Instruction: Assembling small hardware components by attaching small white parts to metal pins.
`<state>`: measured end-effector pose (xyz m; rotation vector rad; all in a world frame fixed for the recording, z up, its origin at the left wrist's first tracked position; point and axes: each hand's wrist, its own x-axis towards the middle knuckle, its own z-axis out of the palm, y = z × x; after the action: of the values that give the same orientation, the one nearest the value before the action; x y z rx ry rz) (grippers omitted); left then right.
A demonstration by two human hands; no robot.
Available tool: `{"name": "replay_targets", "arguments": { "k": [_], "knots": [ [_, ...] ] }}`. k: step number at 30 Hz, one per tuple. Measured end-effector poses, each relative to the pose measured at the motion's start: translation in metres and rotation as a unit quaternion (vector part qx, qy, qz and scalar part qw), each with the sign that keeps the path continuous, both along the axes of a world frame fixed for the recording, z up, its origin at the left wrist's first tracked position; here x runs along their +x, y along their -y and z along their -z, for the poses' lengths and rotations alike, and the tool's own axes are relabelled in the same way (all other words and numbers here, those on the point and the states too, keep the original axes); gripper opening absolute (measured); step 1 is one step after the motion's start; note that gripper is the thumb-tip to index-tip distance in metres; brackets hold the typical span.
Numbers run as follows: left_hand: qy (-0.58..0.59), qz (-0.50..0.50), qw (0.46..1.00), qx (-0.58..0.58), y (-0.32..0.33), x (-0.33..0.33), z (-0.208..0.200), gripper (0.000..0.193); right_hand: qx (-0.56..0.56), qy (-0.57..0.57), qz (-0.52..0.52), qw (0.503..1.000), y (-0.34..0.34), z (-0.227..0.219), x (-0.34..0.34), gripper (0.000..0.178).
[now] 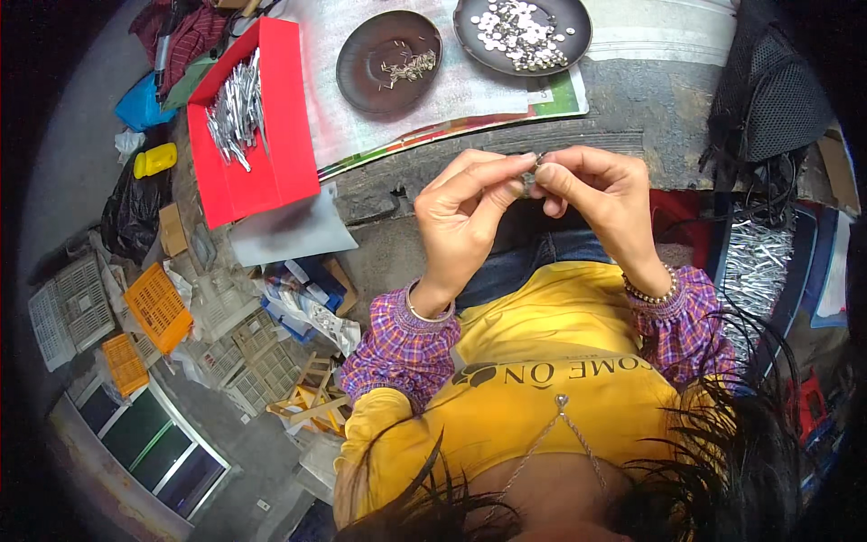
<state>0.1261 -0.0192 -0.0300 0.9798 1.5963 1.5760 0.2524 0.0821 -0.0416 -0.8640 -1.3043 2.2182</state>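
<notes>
My left hand [465,206] and my right hand [603,190] meet in front of my body, above the table's near edge. Thumb and forefinger of each are pressed together, fingertips nearly touching, around a tiny dark, shiny piece [539,161]; it is too small and covered to name. Beyond them lies a dark round plate [354,70] with small thin metal pins [411,68]. To its right, another dark plate [471,47] holds many small round white and dark metal pieces [519,34]. A red box [287,135] at the left contains a heap of slim silver metal strips [237,108].
White sheets [316,135] lie under the plates on the worn table [659,99]. A black mesh bag [786,90] sits at the right edge. Below it, a blue-edged bin holds silver strips [757,262]. Orange crates [158,307] and grey crates stand on the floor at left.
</notes>
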Motion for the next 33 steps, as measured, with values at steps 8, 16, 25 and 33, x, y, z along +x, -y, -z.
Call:
{"name": "replay_targets", "arguments": {
  "k": [8, 16, 25, 33],
  "knots": [
    [0.028, 0.002, 0.999, -0.023, 0.0004, -0.0004, 0.0002, 0.020, 0.024, -0.005, -0.001, 1.000, 0.0028, -0.0023, -0.0003, 0.012],
    [0.103, 0.014, 0.993, -0.053, 0.0014, -0.0007, -0.0014, 0.019, 0.178, 0.011, 0.029, 0.984, 0.0022, -0.0012, 0.0004, 0.008],
    [0.024, 0.003, 1.000, -0.003, 0.0000, 0.0018, 0.0029, 0.020, 0.012, -0.010, 0.034, 0.999, 0.0024, -0.0057, 0.0000, 0.010],
    [0.046, -0.001, 0.999, -0.028, 0.0014, 0.0018, 0.0010, 0.020, 0.034, -0.008, 0.011, 0.999, 0.0032, -0.0042, 0.0004, 0.015]
  ]
}}
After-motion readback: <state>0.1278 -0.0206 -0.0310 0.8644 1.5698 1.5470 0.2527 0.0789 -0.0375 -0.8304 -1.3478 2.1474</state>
